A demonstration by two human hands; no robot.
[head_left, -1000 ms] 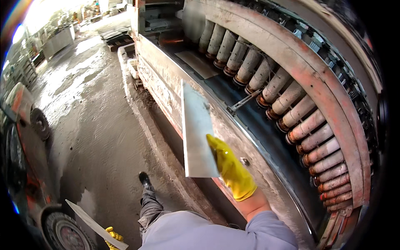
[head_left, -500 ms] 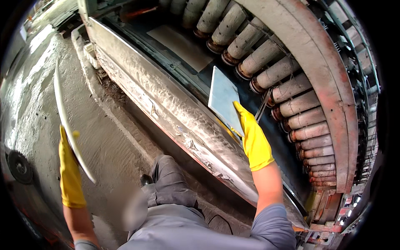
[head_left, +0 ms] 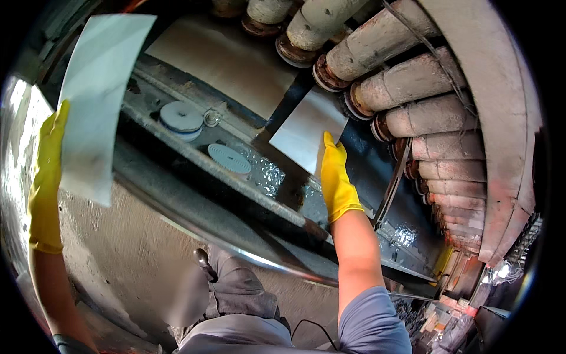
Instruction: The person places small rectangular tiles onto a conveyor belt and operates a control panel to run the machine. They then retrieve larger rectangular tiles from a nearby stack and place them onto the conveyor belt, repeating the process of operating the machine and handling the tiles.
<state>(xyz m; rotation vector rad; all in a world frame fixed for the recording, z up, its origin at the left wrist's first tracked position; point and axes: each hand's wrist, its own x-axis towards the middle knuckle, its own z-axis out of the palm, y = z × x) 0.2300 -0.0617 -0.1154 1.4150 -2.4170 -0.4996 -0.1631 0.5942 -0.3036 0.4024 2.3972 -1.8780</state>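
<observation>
Two pale, thin rectangular slabs that look like stone tiles are at my hands. My left hand (head_left: 48,171), in a yellow rubber glove, is closed on the edge of one slab (head_left: 97,106), which stands on end at the left, its broad face showing. In a matching glove, my right hand (head_left: 337,177) grips the near right edge of the other slab (head_left: 306,130). That slab lies flat or almost flat over the machine's dark bed, close to the rollers. One or two fingers show on its top; the thumb is hidden.
A row of thick grey cylinders (head_left: 389,41) with rusty ends curves along the far side under a wide beam (head_left: 501,106). Another flat slab (head_left: 224,65) lies on the bed. Round discs (head_left: 180,118) sit on the wet ledge, and a metal rail (head_left: 247,251) runs before me.
My view has come closer to the machine. The left slab has risen and turned from edge-on to face-on. The right slab has gone from tilted to nearly flat over the bed.
</observation>
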